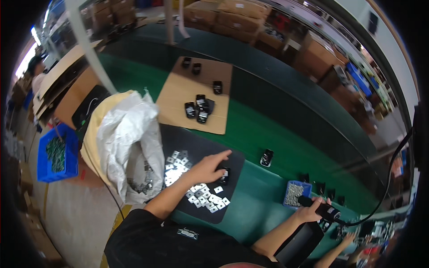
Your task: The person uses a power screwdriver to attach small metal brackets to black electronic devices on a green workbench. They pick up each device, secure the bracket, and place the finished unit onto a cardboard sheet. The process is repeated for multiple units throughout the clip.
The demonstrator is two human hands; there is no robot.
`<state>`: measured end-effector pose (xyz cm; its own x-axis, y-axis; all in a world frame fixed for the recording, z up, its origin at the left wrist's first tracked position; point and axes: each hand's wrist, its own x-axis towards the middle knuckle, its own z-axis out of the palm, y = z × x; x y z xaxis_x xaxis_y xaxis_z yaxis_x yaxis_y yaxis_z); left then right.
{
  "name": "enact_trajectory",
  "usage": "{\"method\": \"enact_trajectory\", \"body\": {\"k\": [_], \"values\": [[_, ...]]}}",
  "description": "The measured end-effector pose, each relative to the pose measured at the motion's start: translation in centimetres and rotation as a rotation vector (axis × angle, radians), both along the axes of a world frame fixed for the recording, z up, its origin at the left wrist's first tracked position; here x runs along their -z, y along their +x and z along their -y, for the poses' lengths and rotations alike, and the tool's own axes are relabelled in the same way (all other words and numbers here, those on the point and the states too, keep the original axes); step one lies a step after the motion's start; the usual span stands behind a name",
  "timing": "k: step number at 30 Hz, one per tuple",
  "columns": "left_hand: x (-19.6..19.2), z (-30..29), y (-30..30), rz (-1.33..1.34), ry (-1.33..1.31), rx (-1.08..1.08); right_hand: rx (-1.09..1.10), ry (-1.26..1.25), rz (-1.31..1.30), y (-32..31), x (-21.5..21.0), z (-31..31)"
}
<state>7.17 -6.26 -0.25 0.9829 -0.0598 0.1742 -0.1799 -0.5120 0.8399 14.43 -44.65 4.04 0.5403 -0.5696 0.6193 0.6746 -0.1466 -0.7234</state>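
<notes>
Nearest, at about five o'clock, the right hand (308,212) is clenched around a black corded electric screwdriver (322,208), its cable running off toward three o'clock. Just beyond it, at about four o'clock from the picture's middle, sits a small blue plastic tray of silvery screws (295,194) on the green table (268,129). At six o'clock the left hand (208,169) is stretched out with fingers spread and released, its fingertips touching a small black rectangular device (224,175) lying on a dark rectangular work mat (237,158). Scattered on the mat around that hand are many small flat silver square metal plates (196,190). At eight o'clock a crumpled white plastic sack (132,138) stands open beside the mat, with more metal parts inside. A second black device (267,157) lies alone on the table at about three o'clock from the mat. Farther off, at twelve o'clock, a flat brown cardboard sheet (178,96) carries a cluster of similar black devices (200,108). At nine o'clock sits a blue plastic crate (44,165), and brown cardboard boxes (237,15) line the far edge.
</notes>
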Motion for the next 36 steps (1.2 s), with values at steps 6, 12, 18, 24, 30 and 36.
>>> {"method": "enact_trajectory", "body": {"k": [6,12,18,24,30,36], "values": [[-3.8,2.4,2.5,0.290,0.065,-0.018,-0.125,0.169,0.090,-3.2,-4.3,-0.7],[-2.8,12.1,2.5,0.382,0.118,0.451,-0.403,0.243,0.079,-6.2,-4.8,-4.4],[-0.7,16.0,1.7,0.181,0.093,0.575,-0.378,0.256,-0.049,-7.1,-2.3,-5.9],[0.9,16.7,1.7,0.134,0.169,0.534,-0.447,0.328,-0.146,-6.3,-1.8,-6.8],[0.7,16.1,1.5,0.066,0.063,0.509,-0.434,0.309,-0.148,-5.4,-0.5,-6.2],[0.7,15.3,1.2,0.047,0.011,0.538,-0.491,0.322,-0.135,-5.4,-0.4,-6.3]]}}
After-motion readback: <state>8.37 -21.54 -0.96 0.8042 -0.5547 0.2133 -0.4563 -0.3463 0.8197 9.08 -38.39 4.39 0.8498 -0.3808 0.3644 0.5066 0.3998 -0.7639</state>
